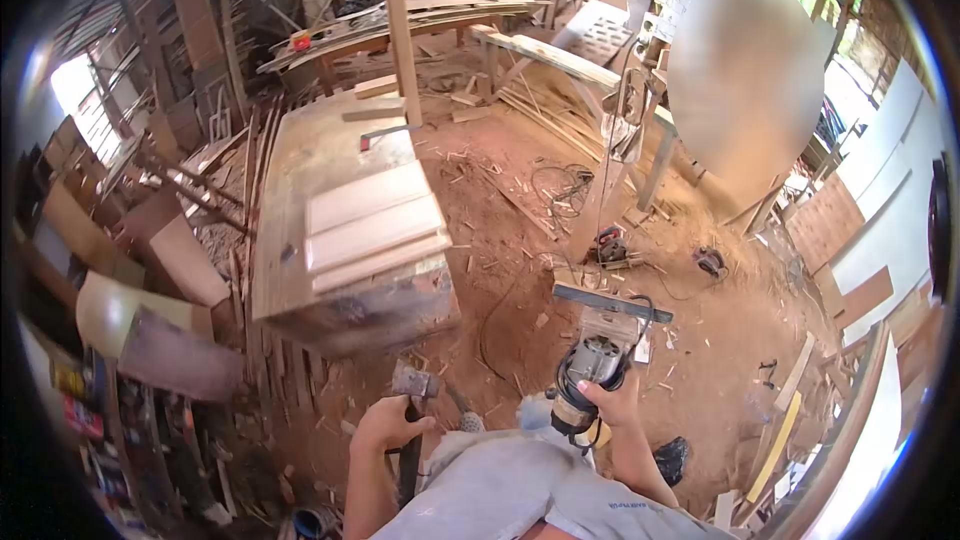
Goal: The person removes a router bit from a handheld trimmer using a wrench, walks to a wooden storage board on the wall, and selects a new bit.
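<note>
My left hand [390, 425] is closed round a hammer [416, 382], gripping it just below the metal head. Its dark handle hangs down beside my leg. My right hand [612, 402] is wrapped round a corded power tool [600, 360] that looks like a trim router. The tool has a grey and black motor body with its black cord looped about it. A pale wooden base and a long dark bar [612, 302] sit at its far end. Both hands are at waist height, close to my grey shirt.
Pale panels [370, 215] lie on a workbench [285, 170] ahead left, near a red-handled clamp [385, 135]. Another power tool [611, 245] and cords lie on the scrap-strewn dirt floor [480, 190]. A large blurred oval covers the upper right. Boards lean along both sides.
</note>
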The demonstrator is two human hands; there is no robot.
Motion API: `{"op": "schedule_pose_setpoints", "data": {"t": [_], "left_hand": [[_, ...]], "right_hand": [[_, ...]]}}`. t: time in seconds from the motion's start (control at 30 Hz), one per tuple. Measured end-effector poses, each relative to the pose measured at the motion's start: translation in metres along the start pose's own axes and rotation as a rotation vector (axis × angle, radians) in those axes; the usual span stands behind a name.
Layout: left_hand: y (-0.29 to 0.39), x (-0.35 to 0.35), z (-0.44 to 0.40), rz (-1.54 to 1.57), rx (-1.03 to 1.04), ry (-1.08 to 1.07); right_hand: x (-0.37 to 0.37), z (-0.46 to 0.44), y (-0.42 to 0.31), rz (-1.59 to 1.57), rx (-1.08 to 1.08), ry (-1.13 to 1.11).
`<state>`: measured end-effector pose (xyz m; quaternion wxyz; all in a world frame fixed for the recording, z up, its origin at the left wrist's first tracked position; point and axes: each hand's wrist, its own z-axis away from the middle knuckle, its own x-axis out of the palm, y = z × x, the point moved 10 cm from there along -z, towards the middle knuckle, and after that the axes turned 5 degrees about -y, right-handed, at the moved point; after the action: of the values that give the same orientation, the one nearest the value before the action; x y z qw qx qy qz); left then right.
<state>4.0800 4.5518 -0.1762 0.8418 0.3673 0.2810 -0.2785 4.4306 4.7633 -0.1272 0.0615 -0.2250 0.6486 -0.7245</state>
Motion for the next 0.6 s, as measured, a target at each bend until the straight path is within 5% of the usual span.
{"op": "schedule_pose_setpoints", "data": {"t": [0.2,0.33,0.6], "left_hand": [[0.059,-0.1,-0.154,-0.064,0.064,0.041],[0.092,-0.151,-0.26,-0.065,0.021,0.076],[0.132,-0.236,-0.406,0.016,-0.153,0.202]], "right_hand": [[-0.011,-0.157,-0.01,-0.037,-0.079,0.044],[-0.044,-0.296,0.042,0.163,0.075,-0.105],[-0.004,-0.544,-0.012,0.55,0.044,-0.33]]}}
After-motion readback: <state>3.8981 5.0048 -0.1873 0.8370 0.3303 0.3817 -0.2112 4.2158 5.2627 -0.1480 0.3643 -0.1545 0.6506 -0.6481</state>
